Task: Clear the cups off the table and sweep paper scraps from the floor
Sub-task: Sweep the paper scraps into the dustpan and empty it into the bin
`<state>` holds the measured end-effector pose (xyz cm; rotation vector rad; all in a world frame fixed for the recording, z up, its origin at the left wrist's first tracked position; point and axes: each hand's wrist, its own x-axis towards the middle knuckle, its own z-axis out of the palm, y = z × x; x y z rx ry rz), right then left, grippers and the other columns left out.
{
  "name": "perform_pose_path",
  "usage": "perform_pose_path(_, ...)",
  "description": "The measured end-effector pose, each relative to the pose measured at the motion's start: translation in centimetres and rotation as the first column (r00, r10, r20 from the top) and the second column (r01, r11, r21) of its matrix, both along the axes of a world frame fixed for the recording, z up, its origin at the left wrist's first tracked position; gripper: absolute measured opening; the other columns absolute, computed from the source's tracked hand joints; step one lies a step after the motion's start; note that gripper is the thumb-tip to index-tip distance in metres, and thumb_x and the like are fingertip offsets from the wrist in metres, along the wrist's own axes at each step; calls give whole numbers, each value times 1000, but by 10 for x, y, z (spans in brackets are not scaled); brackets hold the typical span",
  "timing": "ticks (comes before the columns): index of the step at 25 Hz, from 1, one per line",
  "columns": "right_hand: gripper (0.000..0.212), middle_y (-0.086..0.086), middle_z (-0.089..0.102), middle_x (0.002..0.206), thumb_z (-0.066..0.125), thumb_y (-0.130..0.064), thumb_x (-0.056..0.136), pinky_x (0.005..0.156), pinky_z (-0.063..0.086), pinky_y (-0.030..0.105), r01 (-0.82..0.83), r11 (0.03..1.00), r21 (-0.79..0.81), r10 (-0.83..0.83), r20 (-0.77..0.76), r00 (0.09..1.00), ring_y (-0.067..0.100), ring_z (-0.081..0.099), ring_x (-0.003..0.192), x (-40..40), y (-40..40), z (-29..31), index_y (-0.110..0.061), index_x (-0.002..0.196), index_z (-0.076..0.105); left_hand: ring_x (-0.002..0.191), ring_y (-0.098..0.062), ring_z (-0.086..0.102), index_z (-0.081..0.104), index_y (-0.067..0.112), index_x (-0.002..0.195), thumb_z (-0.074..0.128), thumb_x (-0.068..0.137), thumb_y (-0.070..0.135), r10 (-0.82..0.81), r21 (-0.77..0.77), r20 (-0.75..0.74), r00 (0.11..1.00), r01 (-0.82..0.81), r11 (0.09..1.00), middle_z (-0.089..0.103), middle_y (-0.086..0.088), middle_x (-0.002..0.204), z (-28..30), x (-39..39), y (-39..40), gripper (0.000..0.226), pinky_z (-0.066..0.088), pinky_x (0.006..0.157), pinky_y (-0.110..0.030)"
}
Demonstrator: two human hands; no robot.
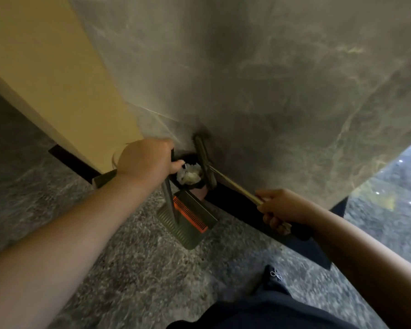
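The left hand (147,160) is curled round the upright handle of the dustpan (188,217), thumb pointing toward the paper scraps (189,174). The right hand (280,207) is clamped on the pale wooden broom handle (233,185), which slants up and away from it toward the wall.

The scraps lie in a white crumpled heap in a dark holder against the foot of the marble wall (271,79), just above the black baseboard (235,205); whether that holder belongs to the dustpan I cannot tell. They sit right beside the left thumb, well closer to that hand than to the right. The broom head (204,160) stands on end just to the right of the heap, its long axis running up the wall, so any push toward the scraps would, by my reckoning, go leftward.

The dustpan is dark ribbed plastic with an orange comb strip, tilted above the speckled stone floor (128,257). The wall is polished and grey-veined; a yellow panel (57,67) adjoins it on the left. No cups are in sight.
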<state>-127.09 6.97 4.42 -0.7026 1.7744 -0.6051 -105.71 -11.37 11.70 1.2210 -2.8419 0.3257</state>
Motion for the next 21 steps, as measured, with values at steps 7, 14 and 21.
perform_pose_path(7,34,5,44,56,45,-4,96,37,31,15,178,971,162,-190,63,980,8,39,34,0,43,-9,-9,130,48,39,-11,40,56,16,84,61,88,52,1,158,-40,999,5,987,44,4,50,-54,1,30,37,18,35,-24)
perform_pose_path(14,18,2,45,49,45,-15,97,35,29,16,218,925,311,-260,99,961,10,37,33,-21,58,-40,-9,111,54,56,-18,55,52,17,87,56,91,50,42,365,-35,998,-26,931,55,0,65,-98,-24,39,34,40,46,-29)
perform_pose_path(21,7,2,48,51,47,-13,95,37,32,18,172,914,367,-204,52,978,10,41,36,-66,36,-77,-13,97,54,64,-20,51,56,15,98,55,93,48,94,397,-18,995,-79,914,50,2,70,-130,-61,12,33,34,51,-30)
